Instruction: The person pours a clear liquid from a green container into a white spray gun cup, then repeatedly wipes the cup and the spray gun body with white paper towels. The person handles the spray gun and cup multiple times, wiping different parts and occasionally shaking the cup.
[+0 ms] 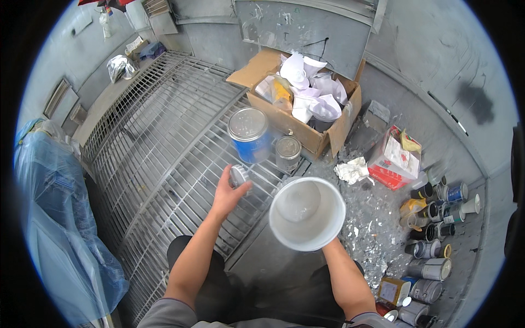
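Note:
Between the fingers and thumb of my left hand (227, 197) is a pale ribbed cap (239, 176), held over the metal grating (176, 192). My right hand (331, 247) is mostly hidden behind a white plastic bucket (283, 233), which it holds from below and the side. The bucket's mouth faces me, and its inside looks whitish and stained. Just beyond my left hand stands a large blue paint can (250, 143) with a closed metal lid. Beside it is a smaller lidded metal can (288, 149).
A cardboard box (283, 119) of used paper strainers or cups stands at the back. Crumpled white paper (352, 170) and a red-and-white carton (393, 164) lie on the paint-spattered floor at right, near several cans (428, 268). Blue plastic sheeting (61, 221) hangs at left.

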Demonstrator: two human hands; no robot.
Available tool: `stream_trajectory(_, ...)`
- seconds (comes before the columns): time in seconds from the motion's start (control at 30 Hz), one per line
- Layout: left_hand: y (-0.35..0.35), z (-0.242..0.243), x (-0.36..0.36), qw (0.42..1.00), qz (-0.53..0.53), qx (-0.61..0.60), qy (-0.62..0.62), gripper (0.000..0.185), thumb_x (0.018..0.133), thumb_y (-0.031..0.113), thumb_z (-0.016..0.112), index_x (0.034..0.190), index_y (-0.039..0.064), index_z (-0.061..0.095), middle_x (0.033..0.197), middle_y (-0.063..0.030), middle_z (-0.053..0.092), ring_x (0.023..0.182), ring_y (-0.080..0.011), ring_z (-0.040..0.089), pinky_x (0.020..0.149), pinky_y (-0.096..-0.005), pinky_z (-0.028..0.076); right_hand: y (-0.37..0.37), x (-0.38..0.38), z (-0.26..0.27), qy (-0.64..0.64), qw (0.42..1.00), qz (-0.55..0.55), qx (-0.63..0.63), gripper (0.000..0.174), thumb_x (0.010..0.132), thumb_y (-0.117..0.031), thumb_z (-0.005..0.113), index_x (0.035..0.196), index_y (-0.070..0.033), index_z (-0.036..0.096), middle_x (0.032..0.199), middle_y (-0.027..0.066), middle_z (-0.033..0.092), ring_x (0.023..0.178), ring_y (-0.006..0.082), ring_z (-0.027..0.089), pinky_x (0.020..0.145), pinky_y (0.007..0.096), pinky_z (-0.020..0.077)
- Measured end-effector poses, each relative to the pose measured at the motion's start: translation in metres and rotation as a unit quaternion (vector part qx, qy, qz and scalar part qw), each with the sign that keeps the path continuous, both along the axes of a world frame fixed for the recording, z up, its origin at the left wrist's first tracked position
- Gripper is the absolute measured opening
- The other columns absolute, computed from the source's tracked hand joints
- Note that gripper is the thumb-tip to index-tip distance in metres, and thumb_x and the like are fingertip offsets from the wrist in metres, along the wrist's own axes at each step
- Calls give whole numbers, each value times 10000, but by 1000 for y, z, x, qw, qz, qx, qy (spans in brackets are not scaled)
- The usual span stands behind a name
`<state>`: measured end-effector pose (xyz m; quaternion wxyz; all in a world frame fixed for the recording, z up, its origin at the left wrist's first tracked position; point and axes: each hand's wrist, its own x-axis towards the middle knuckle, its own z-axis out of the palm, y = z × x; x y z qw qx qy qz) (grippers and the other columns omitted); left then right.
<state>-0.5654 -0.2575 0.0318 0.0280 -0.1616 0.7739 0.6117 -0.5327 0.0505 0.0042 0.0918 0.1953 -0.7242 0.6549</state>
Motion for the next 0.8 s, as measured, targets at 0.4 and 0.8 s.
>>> stream_trajectory(0.4,9,0,-16,995,-23,-60,71,1025,801,326,888,1603,30,323,1566,-267,449,1417,-388,503,1153,-448,442,34,-13,12,-325,905,183,-205,562,886,-338,809,1227,67,620,1054,203,711,675,243,654,618,357,529)
stream_trajectory(0.8,4,9,-14,989,-56,-119,74,1004,816,328,873,1599,31,320,1590,-279,394,1453,-431,443,1198,-470,401,50,-12,6,-339,812,324,-349,638,804,-309,848,1272,76,648,982,300,723,595,336,660,460,394,475)
